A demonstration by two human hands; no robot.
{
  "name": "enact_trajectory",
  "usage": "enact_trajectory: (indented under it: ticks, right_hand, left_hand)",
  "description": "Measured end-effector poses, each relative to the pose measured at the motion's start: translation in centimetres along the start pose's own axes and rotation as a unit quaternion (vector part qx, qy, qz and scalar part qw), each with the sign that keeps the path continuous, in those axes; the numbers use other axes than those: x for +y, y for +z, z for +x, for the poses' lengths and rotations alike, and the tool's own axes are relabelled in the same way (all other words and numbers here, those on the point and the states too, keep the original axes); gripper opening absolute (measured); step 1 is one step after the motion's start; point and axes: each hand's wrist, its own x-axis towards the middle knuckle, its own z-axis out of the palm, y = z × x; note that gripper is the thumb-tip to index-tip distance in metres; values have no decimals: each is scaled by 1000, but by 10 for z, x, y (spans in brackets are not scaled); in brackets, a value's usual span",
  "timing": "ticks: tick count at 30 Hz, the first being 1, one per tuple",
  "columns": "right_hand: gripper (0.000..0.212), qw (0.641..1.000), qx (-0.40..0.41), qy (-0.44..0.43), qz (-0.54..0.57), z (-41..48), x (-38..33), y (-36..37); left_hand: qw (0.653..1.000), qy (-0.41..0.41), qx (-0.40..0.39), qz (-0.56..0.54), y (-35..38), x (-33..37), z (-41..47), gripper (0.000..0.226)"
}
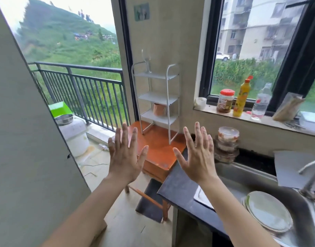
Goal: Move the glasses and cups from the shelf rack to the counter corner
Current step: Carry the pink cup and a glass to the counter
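We see a clear stemmed wine glass [146, 59] standing upright at the back left of the top shelf of the white rack [157, 98], its thin bowl almost lost against the beige wall. On the lowest shelf sits a squat copper-coloured cup [160, 109], cylindrical with a dull metallic sheen. The rack is slim painted metal, three flat shelves between rounded tube posts, and stands on a glossy orange-brown wooden surface [158, 148] just beside the end of the dark, matte counter surface [178, 189]. Our left hand [125, 157] and right hand [197, 155] are raised in front of the rack, palms away, fingers straight and spread; each grip is fully open and has hold of nothing. On the window sill a yellow squeeze bottle [241, 98] and a clear water bottle [261, 102] carry labels (the print is too small to read)
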Motion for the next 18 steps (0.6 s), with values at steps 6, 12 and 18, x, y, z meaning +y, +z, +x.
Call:
enact_trajectory:
  ticks: [6,12,18]
  right_hand:
    - [79,999,-24,14,26,129,10,62]
    - [78,997,-72,-4,25,205,-1,128]
    - [76,993,-114,44,-7,243,5,192]
  left_hand:
    - [998,15,-47,27,37,-30,133,82]
    - [997,4,-74,32,88,-83,204,80]
    - [993,21,-119,-7,158,-136,264,80]
